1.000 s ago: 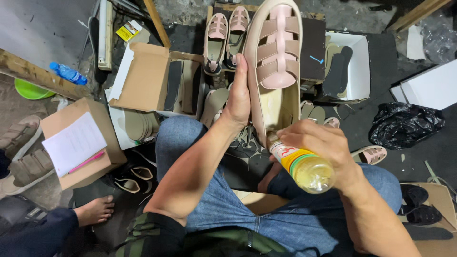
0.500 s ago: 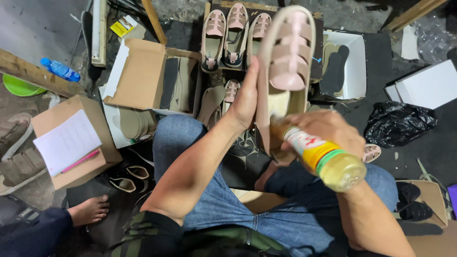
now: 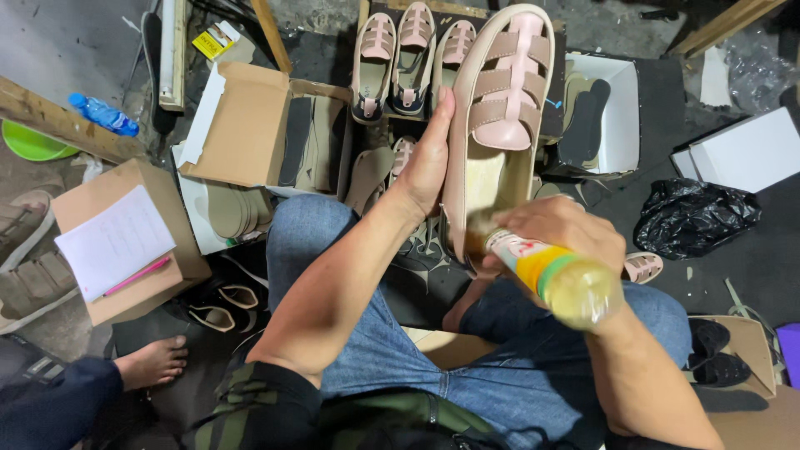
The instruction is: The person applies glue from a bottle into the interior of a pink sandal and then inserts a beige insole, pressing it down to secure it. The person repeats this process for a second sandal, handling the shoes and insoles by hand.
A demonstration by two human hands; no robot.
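Cluttered workshop floor, left hand (image 3: 429, 162) fingers gripping pink sandal (image 3: 498, 125), right hand (image 3: 560, 235) fingers clasping bottle (image 3: 558, 279) at its heel

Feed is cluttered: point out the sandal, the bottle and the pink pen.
sandal (image 3: 504, 104), head view, on its pink straps.
bottle (image 3: 560, 279), head view, on its yellow body.
pink pen (image 3: 137, 276), head view, mid-shaft.

A small shoemaking workshop is shown. Pink sandals (image 3: 406, 58) are lined up on a dark floor (image 3: 733, 267), and loose insoles (image 3: 233, 210) are stacked beside open cardboard boxes (image 3: 250, 125). Cut soles (image 3: 587, 121) are kept in a white box (image 3: 621, 125). A sandal (image 3: 500, 125) is being worked on over the lap, amid timber offcuts (image 3: 50, 121) and scraps.
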